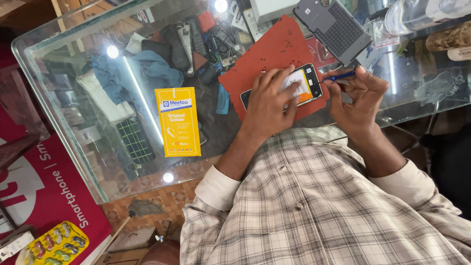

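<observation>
Checked shirt sleeves are filling the lower frame, nearest the camera, as a person is leaning over a glass counter. Taking the red work mat as landmark: an opened phone is lying on the mat's near edge, its back off and its yellow-and-white interior facing up. The left hand is pressing down flat on the phone, fingers spread over its near half and holding it steady. The right hand, just off the mat's right edge, is pinching a thin blue tool between thumb and fingertips, its tip reaching the phone's far end. A grey back cover is resting beyond the mat's far right corner, apart from the phone. A yellow packet is lying on the counter well left of the mat.

Judged from this layout, the opening stage is looking complete, since the cover is already off; work inside the phone is looking under way, and closing it up is remaining to be done.
</observation>
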